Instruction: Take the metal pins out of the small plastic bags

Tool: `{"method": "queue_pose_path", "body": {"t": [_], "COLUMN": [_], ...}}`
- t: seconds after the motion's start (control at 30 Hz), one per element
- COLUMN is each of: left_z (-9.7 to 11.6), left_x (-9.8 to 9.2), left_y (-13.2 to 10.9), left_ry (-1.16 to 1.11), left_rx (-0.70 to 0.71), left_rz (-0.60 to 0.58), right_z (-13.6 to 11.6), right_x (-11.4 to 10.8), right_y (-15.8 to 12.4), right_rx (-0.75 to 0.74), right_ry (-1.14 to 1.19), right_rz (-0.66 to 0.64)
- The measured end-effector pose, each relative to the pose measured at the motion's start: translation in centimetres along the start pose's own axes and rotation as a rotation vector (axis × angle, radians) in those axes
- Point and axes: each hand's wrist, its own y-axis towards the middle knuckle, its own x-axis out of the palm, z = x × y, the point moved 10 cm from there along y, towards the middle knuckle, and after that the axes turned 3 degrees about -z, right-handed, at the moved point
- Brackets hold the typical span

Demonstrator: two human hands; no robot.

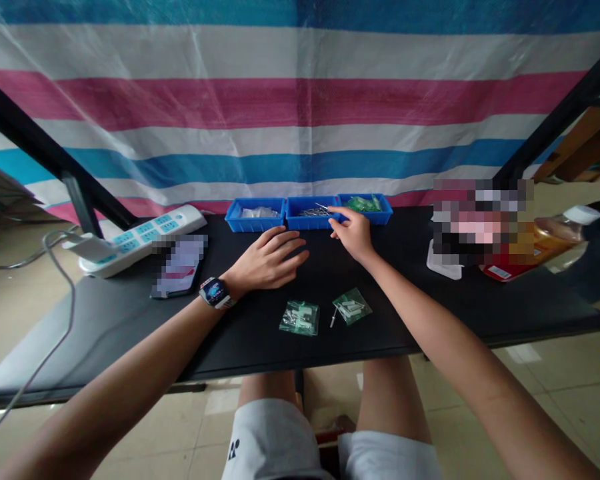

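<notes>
My left hand (270,261) rests palm down on the black table with its fingers spread, holding nothing. At the right edge of the middle blue bin (300,224), my right hand (353,233) pinches a thin metal screw (322,206) between thumb and forefinger. Loose metal screws (313,213) lie in that bin. The left blue bin (255,225) has whitish plastic pieces (259,213) in it, and the right blue bin (380,217) contains green plastic bags (363,203). Nearer me lie two small filled bags (300,318) (353,307), with a single small screw-like piece (333,318) beside the right one.
A white power strip (147,237) with a plugged-in cable and a phone (181,267) lie at the left. To the right are a bottle (555,237) on its side and a small white object (444,261). A striped sheet (300,100) hangs behind the black table (250,340).
</notes>
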Motion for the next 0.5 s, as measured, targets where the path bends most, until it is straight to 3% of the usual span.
{"method": "queue_pose_path", "body": {"t": [0.1,0.2,0.27,0.4,0.5], "left_z": [-0.3,-0.8,-0.9,-0.7,-1.1], "left_x": [-0.1,-0.1,-0.1,-0.3,-0.2], "left_y": [-0.1,-0.3,-0.4,-0.4,-0.2], "left_ry": [0.019,0.001,0.011,0.041,0.011], "left_rx": [-0.025,-0.051,-0.052,-0.040,-0.109], "left_rz": [0.012,0.012,0.013,0.045,0.063], "right_z": [-1.4,-2.8,-4.1,-9.0,-11.3], "right_x": [0.0,0.6,2.5,5.0,5.2], "right_y": [-0.2,-0.7,-1.9,-7.7,-12.3], "right_rx": [-0.138,-0.127,-0.073,-0.086,-0.046], "right_ry": [-0.173,-0.201,-0.152,-0.165,-0.213], "right_rz": [-0.043,-0.148,-0.398,-0.932,-1.187]}}
